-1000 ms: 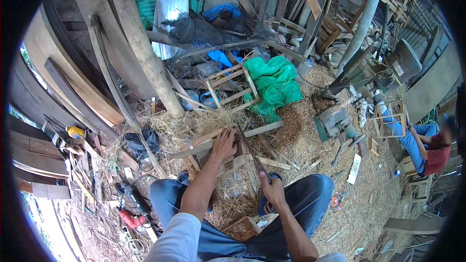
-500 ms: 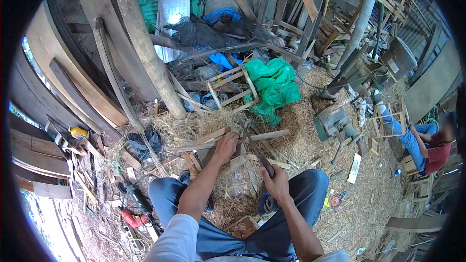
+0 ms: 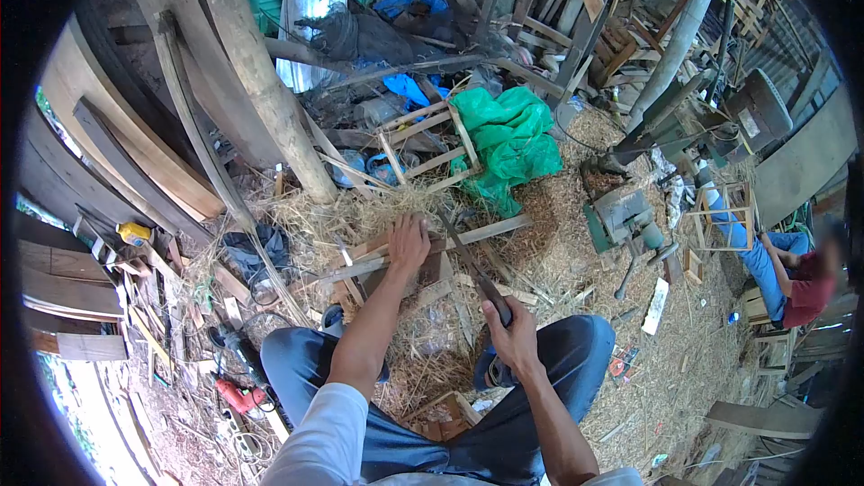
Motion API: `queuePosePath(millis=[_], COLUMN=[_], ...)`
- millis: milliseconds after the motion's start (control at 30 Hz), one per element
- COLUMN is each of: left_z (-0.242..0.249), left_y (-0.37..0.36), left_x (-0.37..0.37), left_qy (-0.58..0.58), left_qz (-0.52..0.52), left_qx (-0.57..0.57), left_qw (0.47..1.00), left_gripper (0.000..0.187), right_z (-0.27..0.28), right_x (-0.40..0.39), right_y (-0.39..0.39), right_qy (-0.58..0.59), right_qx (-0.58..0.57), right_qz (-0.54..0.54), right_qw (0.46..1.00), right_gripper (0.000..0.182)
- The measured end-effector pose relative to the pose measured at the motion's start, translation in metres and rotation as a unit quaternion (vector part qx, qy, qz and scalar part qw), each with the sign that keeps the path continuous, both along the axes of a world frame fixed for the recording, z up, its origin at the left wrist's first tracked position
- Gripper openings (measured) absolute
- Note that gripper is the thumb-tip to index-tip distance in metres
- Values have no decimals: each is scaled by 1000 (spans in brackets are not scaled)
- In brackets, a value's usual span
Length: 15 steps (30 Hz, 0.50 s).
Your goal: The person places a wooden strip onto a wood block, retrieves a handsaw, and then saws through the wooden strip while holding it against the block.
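My left hand (image 3: 409,241) lies with its fingers stretched out over wooden pieces on the ground, pressing near a long wooden strip (image 3: 490,229) that runs slantwise across the straw. My right hand (image 3: 513,335) is closed round the black handle of a long, narrow, dark-bladed tool (image 3: 472,265). The blade points up and to the left, across the strip just right of my left hand. Short wood offcuts (image 3: 430,295) lie below the strip, between my knees and my hands.
Ahead stand a small wooden frame (image 3: 430,146) and a green plastic sheet (image 3: 508,130). A metal vise-like machine (image 3: 623,218) is to the right. A red power tool (image 3: 240,396) lies at left. Planks (image 3: 117,117) lean on the left, and a seated person (image 3: 801,283) is far right.
My left hand has shifted slightly left and up, its fingers going from curled round the wood to stretched out. The blade has moved up and left. The view has tilted a little.
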State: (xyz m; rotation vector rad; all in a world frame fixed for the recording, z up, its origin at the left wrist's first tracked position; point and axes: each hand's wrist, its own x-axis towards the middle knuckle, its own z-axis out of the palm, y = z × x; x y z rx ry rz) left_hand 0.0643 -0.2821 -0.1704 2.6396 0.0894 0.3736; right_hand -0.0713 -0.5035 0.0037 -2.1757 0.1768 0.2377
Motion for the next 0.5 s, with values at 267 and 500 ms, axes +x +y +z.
queuePosePath(millis=[267, 500], left_z=[-4, 6], left_y=[-2, -3], left_x=[-1, 7], left_qy=[23, 160], left_qz=[55, 42], left_qx=[64, -4], left_qw=[996, 986], left_gripper=[33, 34], right_z=[27, 30], right_x=[14, 33], right_y=[21, 42], right_qy=[-9, 33], right_qx=[-35, -32], right_qz=[30, 9], right_qw=[999, 999], right_gripper=[41, 41])
